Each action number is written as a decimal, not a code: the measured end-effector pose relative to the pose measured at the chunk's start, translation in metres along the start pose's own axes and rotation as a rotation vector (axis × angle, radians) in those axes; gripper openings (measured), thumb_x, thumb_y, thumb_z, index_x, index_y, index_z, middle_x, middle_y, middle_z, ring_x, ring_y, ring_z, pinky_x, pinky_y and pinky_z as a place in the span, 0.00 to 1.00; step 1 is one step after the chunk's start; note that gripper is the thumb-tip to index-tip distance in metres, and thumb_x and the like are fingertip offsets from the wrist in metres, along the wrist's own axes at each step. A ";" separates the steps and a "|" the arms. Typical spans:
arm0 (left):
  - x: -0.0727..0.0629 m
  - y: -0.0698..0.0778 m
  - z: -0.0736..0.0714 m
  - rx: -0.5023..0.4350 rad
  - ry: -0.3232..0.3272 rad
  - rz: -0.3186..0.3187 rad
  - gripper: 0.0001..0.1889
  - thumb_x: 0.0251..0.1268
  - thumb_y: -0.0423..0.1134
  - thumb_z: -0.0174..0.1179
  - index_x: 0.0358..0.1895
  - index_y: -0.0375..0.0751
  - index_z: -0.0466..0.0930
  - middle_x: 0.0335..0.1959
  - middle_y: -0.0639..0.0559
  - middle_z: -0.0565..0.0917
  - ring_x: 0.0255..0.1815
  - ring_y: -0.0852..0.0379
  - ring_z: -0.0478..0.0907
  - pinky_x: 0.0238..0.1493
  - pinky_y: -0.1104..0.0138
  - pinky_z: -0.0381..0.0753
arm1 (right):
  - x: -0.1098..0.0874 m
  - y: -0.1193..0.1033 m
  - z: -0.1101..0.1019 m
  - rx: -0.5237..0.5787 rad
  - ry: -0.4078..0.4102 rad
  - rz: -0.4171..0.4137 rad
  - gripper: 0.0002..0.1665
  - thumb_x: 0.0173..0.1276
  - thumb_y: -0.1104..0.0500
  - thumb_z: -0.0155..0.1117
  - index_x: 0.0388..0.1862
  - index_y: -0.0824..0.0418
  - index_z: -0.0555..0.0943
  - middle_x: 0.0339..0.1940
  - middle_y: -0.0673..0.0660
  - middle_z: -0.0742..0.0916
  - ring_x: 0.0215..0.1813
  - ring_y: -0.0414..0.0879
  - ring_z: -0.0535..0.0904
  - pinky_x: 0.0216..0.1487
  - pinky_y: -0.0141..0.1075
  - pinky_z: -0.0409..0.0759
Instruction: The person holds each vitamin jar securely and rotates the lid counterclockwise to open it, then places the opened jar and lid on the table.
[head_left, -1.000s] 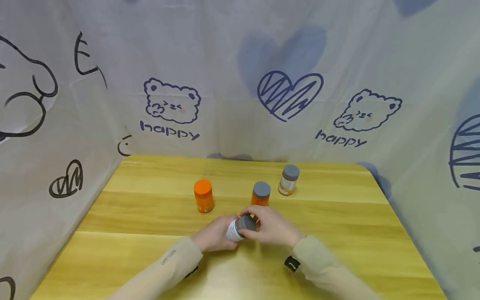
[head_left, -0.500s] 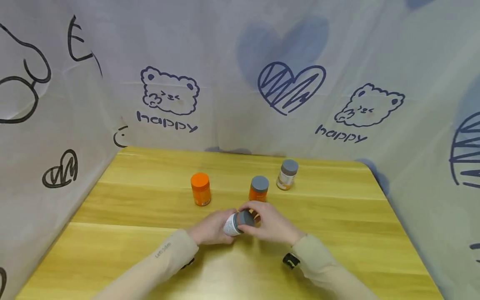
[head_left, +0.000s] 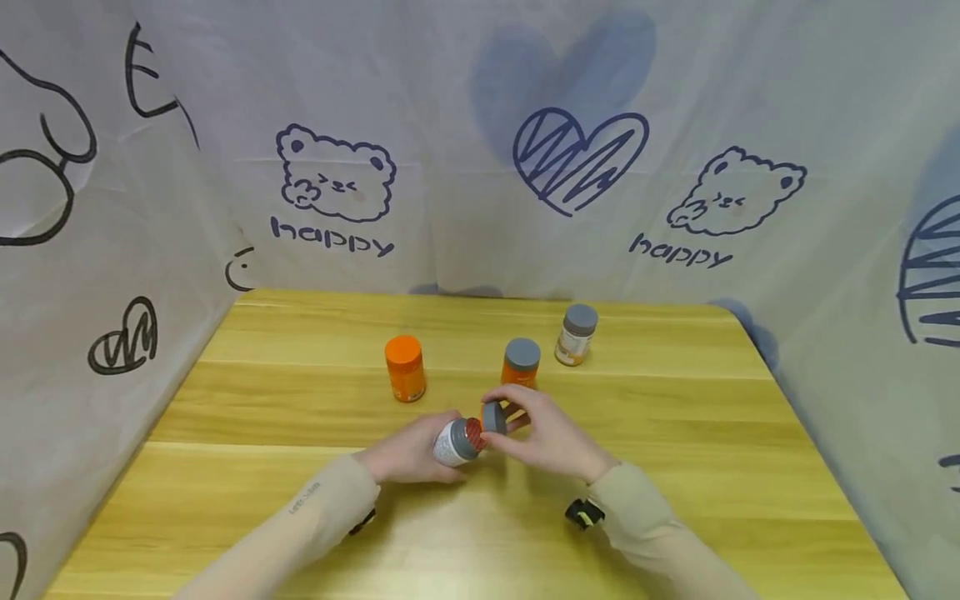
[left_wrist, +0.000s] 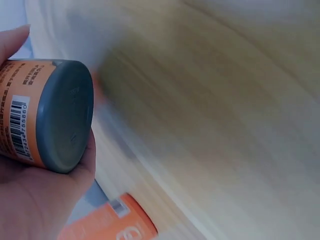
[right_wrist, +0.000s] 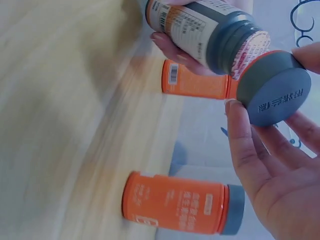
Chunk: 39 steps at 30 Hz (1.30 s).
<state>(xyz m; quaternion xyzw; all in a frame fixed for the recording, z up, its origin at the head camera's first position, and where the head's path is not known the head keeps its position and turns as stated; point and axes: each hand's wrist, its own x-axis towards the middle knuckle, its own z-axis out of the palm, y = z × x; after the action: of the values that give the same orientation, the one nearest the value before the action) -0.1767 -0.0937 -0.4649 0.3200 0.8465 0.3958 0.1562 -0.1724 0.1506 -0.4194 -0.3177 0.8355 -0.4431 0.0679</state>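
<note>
Grey cap (right_wrist: 274, 95) just came off the white-labelled grey bottle (right_wrist: 192, 30); printed seal (right_wrist: 251, 51) now exposed, looks intact, so contents probably closed in. Left hand's (head_left: 408, 450) fingers wrapped round bottle, tilted over the surface (head_left: 712, 467); right hand's (head_left: 549, 435) pinch cap beside neck. Head view hides base of grey-capped orange bottle (head_left: 521, 377); cap-seal contact unclear.

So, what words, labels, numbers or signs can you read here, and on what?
"happy", twice: backdrop
"755860", apparently the last barcode digits: held bottle
Too small or blurred: the bottle's other print, its seal, held cap, left sleeve, orange-lidded bottle, grey-lidded orange bottle, rear bottle
</note>
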 end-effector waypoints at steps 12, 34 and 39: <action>-0.040 -0.007 -0.035 -0.053 0.058 -0.095 0.30 0.57 0.41 0.73 0.62 0.44 0.71 0.52 0.49 0.83 0.51 0.54 0.80 0.56 0.56 0.78 | 0.013 -0.003 0.035 0.351 0.135 0.025 0.28 0.63 0.68 0.71 0.61 0.65 0.73 0.57 0.68 0.79 0.56 0.57 0.81 0.59 0.40 0.83; -0.083 -0.026 -0.088 -0.086 0.247 -0.193 0.34 0.66 0.45 0.67 0.71 0.41 0.63 0.59 0.40 0.79 0.56 0.47 0.78 0.51 0.58 0.81 | 0.051 -0.012 0.090 0.354 0.132 0.098 0.21 0.62 0.60 0.74 0.50 0.64 0.75 0.53 0.63 0.85 0.56 0.56 0.82 0.60 0.39 0.81; -0.089 -0.034 -0.095 -0.079 0.306 -0.228 0.34 0.65 0.46 0.68 0.70 0.40 0.64 0.58 0.38 0.80 0.54 0.45 0.79 0.48 0.59 0.82 | 0.061 -0.012 0.098 0.241 0.106 0.091 0.23 0.60 0.60 0.74 0.51 0.61 0.74 0.53 0.57 0.82 0.56 0.49 0.81 0.61 0.40 0.80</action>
<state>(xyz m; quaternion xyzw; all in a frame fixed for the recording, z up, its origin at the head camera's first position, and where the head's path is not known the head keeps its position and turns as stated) -0.1736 -0.2234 -0.4293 0.1518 0.8749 0.4525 0.0817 -0.1764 0.0413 -0.4587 -0.2451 0.7922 -0.5529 0.0816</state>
